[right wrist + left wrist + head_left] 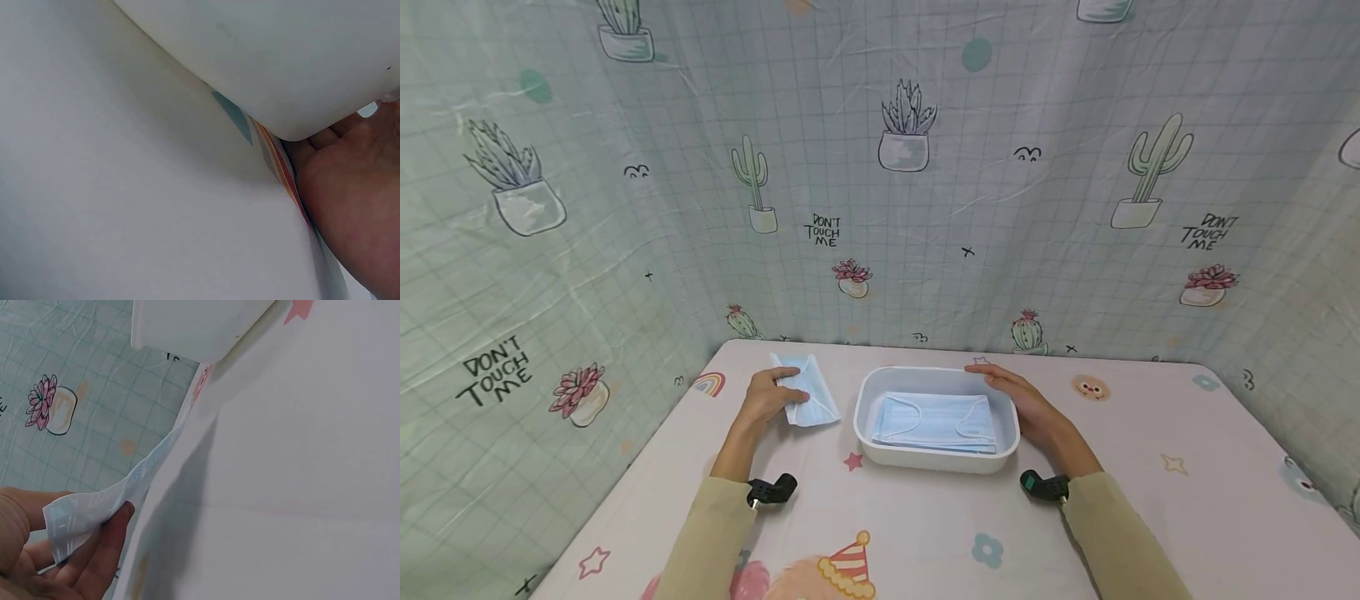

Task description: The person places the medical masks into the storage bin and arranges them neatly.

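Note:
A pale blue disposable face mask [808, 392] is in my left hand [769, 396], pinched at its left side between thumb and fingers. In the left wrist view that mask [112, 503] hangs bent away from the fingertips, above the tabletop. To its right stands a white plastic box [936, 458] with rounded corners. Blue masks [936, 417] with white ear loops lie flat and stacked inside it. My right hand [1033, 408] holds the box at its back right corner. In the right wrist view its fingers [325, 139] pass behind the box wall, partly hidden.
A pale tablecloth [925, 533] with printed cartoon figures, stars and flowers covers the table. Behind and at both sides hangs a green-grey curtain [820, 100] printed with potted cacti. Dark wrist cameras [772, 490] sit on both wrists.

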`<state>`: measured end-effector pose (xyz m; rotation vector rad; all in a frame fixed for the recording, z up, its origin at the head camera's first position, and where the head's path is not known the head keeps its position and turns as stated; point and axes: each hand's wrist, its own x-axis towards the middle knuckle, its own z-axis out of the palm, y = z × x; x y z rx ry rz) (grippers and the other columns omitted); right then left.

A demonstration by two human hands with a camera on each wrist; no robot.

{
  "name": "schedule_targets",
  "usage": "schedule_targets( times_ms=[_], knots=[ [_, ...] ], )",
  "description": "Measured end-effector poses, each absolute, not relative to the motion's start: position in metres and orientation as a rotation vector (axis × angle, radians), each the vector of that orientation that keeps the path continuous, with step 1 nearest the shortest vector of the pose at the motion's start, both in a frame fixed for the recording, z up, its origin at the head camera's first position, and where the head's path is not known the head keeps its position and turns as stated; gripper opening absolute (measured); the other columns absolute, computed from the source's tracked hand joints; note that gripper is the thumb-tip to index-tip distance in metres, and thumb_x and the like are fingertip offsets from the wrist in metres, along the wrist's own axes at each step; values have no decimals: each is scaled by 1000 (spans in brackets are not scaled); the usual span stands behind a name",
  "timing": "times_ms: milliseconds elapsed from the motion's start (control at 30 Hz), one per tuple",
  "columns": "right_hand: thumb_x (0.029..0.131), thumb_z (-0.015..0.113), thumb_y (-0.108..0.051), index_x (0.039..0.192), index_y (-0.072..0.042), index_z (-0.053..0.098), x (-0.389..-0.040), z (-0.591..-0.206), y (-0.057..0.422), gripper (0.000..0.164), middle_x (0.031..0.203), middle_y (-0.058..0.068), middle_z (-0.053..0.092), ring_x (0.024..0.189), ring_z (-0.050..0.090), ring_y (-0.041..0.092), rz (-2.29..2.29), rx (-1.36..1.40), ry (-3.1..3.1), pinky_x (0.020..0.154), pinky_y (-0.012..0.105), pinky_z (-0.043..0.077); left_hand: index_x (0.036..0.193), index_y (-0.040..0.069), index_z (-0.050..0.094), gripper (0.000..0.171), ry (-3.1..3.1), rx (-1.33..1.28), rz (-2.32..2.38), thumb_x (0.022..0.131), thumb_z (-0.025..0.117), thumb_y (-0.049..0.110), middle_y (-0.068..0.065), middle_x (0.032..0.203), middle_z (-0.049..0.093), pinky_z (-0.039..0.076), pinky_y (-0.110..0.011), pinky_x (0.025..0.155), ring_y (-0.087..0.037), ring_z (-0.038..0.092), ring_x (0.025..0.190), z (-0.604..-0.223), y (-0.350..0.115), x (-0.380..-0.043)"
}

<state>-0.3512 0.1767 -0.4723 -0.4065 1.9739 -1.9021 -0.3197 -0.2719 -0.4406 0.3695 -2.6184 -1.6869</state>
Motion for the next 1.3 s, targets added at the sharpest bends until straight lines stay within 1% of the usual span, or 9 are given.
schedule_targets(
  times_ms=[133,267,333,400,500,600,667,867,1300],
  knots=[
    [112,39,-22,154,-13,47,-351,-472,176,44,172,4,26,161,15,33,-1903,-406,1973,127,60,16,143,-1,59,62,-2597,379,-1674,83,77,-1,-25,163,36,39,-51,118,-39,40,145,-438,-271,-320],
    [112,38,-22,155,-13,47,-350,-472,176,44,172,5,26,160,18,34,-1899,-406,1974,127,60,17,142,0,59,62,-2580,382,-1661,83,77,-2,-26,159,42,49,-42,105,-35,48,135,-437,-271,-320],
    [112,38,-22,155,-13,47,-350,-472,176,44,172,5,26,160,19,34,-1898,-403,1974,127,60,18,141,-1,60,61,-2566,384,-1660,82,77,-3,-26,157,44,51,-37,98,-33,50,130,-437,-271,-321],
    [112,39,-22,155,-13,47,-350,-472,176,44,171,5,26,160,19,34,-1900,-400,1973,127,59,18,141,-2,60,61,-2547,383,-1671,82,77,-4,-26,155,46,51,-36,96,-33,51,128,-436,-271,-321],
    [112,38,-22,155,-14,47,-351,-472,176,44,171,5,26,160,18,34,-1900,-402,1974,127,59,18,140,-3,60,60,-2524,375,-1687,82,76,-5,-27,155,45,50,-42,103,-35,50,133,-436,-270,-322],
    [112,39,-22,154,-13,47,-352,-473,177,44,171,5,27,161,15,33,-1906,-405,1980,127,59,16,141,-4,59,61,-2505,371,-1698,83,75,-6,-28,157,43,44,-49,114,-40,47,140,-435,-270,-322],
    [112,38,-21,154,-13,48,-352,-473,177,44,171,5,27,161,14,33,-1908,-413,1984,128,59,15,141,-5,58,61,-2494,370,-1706,83,74,-6,-29,158,41,41,-52,117,-42,44,143,-434,-270,-322],
    [112,39,-21,154,-13,48,-351,-472,176,44,171,5,27,162,11,32,-1904,-413,1992,128,59,14,142,-4,58,61,-2483,391,-1722,84,75,-5,-28,161,38,39,-52,119,-42,42,146,-432,-269,-321],
    [111,43,-27,154,-16,48,-351,-474,177,45,171,5,28,160,19,34,-1883,-381,2006,127,60,17,145,1,57,63,-2487,391,-1745,85,76,0,-25,163,37,37,-52,121,-41,41,148,-419,-264,-318]
  ],
)
